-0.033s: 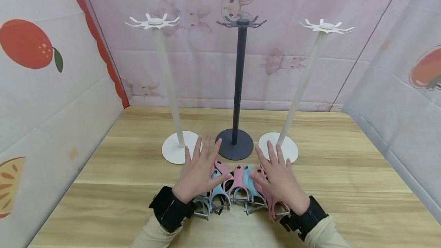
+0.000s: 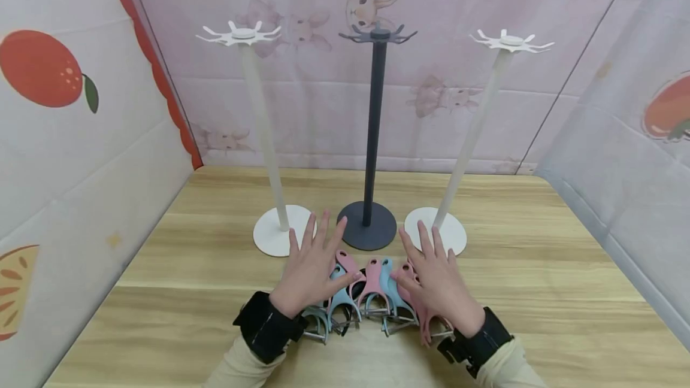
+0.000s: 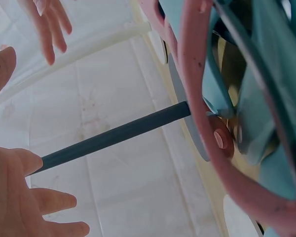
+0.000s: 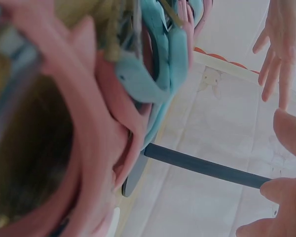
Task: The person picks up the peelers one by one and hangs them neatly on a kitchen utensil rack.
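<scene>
Several Y-shaped peelers lie bunched on the table in the head view, among them a pink peeler [image 2: 373, 277] and a blue peeler [image 2: 389, 283]; some black parts show between them. Over the left end of the bunch is my left hand [image 2: 309, 271], palm down with fingers spread. My right hand [image 2: 439, 277] is likewise spread over the right end. Both wrist views show the hands apart from the peelers, with nothing held. Pink and blue peelers loom close and blurred there, and the hands hide part of the bunch in the head view.
Behind the hands stand a white hook stand [image 2: 264, 130] on the left, a dark grey hook stand [image 2: 375, 130] in the middle and another white hook stand [image 2: 474, 130] on the right. They rest on the wooden table [image 2: 539, 256], with printed cloth [image 2: 323, 106] around it.
</scene>
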### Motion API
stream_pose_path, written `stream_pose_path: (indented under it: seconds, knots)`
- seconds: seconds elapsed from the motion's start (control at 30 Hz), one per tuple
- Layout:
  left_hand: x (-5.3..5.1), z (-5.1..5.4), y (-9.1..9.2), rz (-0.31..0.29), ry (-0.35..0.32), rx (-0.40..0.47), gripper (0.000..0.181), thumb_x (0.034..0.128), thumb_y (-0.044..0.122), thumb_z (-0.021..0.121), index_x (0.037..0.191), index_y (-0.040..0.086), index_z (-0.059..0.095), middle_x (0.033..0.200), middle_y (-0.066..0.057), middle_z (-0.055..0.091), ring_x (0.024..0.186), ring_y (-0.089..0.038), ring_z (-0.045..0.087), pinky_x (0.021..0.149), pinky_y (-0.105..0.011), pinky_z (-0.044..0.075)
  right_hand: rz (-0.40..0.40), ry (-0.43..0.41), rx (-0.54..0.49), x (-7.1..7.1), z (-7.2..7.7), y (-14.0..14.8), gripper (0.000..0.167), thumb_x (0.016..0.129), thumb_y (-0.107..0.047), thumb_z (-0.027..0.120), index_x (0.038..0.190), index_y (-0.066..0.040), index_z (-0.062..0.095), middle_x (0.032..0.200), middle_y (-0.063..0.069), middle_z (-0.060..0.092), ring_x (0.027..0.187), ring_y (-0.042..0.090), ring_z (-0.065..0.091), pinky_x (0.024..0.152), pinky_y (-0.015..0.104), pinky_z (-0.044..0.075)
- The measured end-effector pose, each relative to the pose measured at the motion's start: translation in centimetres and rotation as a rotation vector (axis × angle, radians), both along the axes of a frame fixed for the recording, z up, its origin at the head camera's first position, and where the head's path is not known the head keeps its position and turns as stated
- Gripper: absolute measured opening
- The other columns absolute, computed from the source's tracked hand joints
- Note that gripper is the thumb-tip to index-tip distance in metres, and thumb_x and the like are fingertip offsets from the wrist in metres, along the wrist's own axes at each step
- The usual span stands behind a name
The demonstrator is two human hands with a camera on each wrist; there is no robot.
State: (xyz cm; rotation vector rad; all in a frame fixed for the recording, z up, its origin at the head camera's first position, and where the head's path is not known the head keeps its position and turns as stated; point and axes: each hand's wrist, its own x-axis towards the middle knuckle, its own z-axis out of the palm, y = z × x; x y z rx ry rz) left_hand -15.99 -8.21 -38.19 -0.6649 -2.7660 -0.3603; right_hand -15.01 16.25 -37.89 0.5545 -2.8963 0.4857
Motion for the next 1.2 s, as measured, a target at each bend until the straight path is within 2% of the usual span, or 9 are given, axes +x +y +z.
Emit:
stream_pose_path:
  seconds: [0.37,0.63,0.83,0.97,1.03,1.1,1.13,1.2]
  knots:
    - [-0.2,0.4,-0.5,0.021,-0.046,0.021,0.088,0.0804,0.062,0.052,0.147,0.018,0.016,0.150,-0.019,0.010,0.137,-0.036,-0.001,0.098,-0.068,0.008,0.031,-0.024,-0.004,-0.4,0.2,-0.1,0.076,0.085,-0.044,0.059,0.145,-0.012,0.025,0.149,0.022,0.012,0.134,0.044,0.005,0.091,0.072,0.018]
    - [-0.7,0.4,-1.4,0.021,-0.027,0.043,0.084,0.0821,0.060,0.051,0.146,0.017,0.020,0.149,-0.018,0.014,0.137,-0.035,0.004,0.100,-0.066,0.009,0.063,-0.006,0.038,-1.0,0.7,0.1,0.073,0.086,-0.043,0.057,0.144,-0.009,0.027,0.146,0.025,0.019,0.131,0.048,0.012,0.088,0.071,0.025]
    - [-1.4,0.8,-2.3,-0.019,0.048,0.045,0.070,0.0868,0.047,0.055,0.141,0.009,0.034,0.144,-0.020,0.028,0.133,-0.037,0.021,0.100,-0.062,0.018,0.093,0.013,0.009,-1.3,1.0,0.8,0.068,0.087,-0.037,0.059,0.140,-0.003,0.034,0.138,0.029,0.033,0.125,0.052,0.025,0.093,0.063,0.029]
    - [-1.7,0.7,-4.1,-0.040,0.088,0.082,0.060,0.0867,0.035,0.060,0.133,0.000,0.044,0.136,-0.023,0.040,0.128,-0.036,0.033,0.099,-0.058,0.025,0.101,-0.001,0.000,-1.5,1.0,1.5,0.063,0.086,-0.036,0.060,0.134,0.002,0.042,0.131,0.029,0.043,0.120,0.046,0.038,0.094,0.056,0.035]
    - [-2.1,0.5,-5.3,-0.045,0.087,0.104,0.057,0.0863,0.031,0.062,0.129,-0.004,0.048,0.131,-0.025,0.045,0.124,-0.037,0.039,0.099,-0.056,0.029,0.097,-0.009,-0.011,-1.6,0.8,2.0,0.060,0.086,-0.034,0.062,0.130,0.004,0.047,0.125,0.027,0.050,0.114,0.041,0.048,0.089,0.052,0.041]
    - [-2.6,0.0,-6.6,-0.041,0.075,0.121,0.053,0.0861,0.027,0.062,0.124,-0.009,0.051,0.125,-0.026,0.049,0.119,-0.037,0.044,0.097,-0.053,0.033,0.091,-0.033,-0.026,-1.8,0.6,2.7,0.056,0.086,-0.030,0.063,0.126,0.006,0.050,0.109,0.024,0.060,0.092,0.032,0.061,0.075,0.045,0.050]
    - [-2.9,-0.2,-7.3,-0.038,0.062,0.125,0.051,0.0860,0.024,0.063,0.122,-0.010,0.052,0.122,-0.027,0.051,0.116,-0.038,0.046,0.095,-0.051,0.035,0.086,-0.049,-0.025,-1.9,0.5,3.1,0.054,0.086,-0.029,0.062,0.125,0.007,0.051,0.097,0.021,0.063,0.079,0.027,0.062,0.068,0.041,0.051]
    - [-3.6,-0.8,-8.6,-0.033,0.020,0.124,0.044,0.0863,0.020,0.062,0.116,-0.011,0.055,0.114,-0.026,0.056,0.107,-0.036,0.053,0.089,-0.048,0.042,0.072,-0.074,-0.017,-2.1,0.3,3.9,0.048,0.087,-0.026,0.062,0.121,0.007,0.054,0.083,0.014,0.063,0.063,0.016,0.056,0.057,0.033,0.046]
